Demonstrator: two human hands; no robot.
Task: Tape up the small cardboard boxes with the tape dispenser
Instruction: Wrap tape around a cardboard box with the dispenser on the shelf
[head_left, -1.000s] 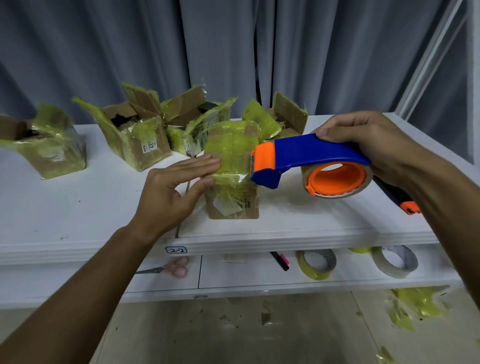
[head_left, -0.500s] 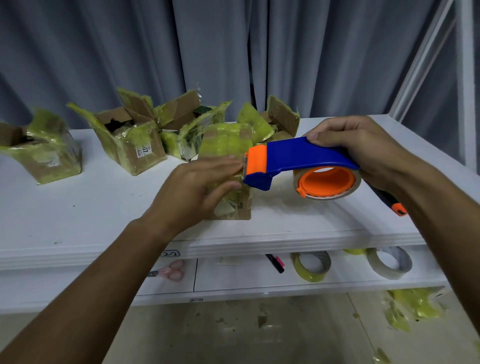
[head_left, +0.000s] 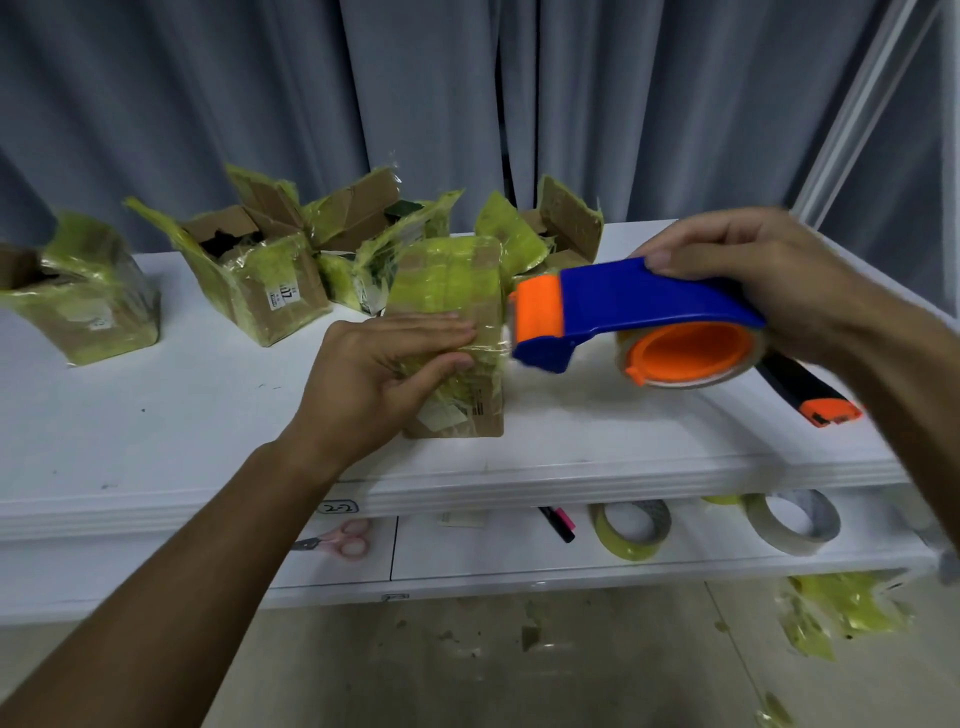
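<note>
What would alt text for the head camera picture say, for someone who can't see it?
A person's left hand presses flat on a small cardboard box wrapped in yellow tape, while the right hand grips a blue and orange tape dispenser at the box's right edge. More taped boxes stand behind on the white table.

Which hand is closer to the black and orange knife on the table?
Right. The right hand holds the tape dispenser just above the utility knife; the left hand presses the box, far to its left.
</note>
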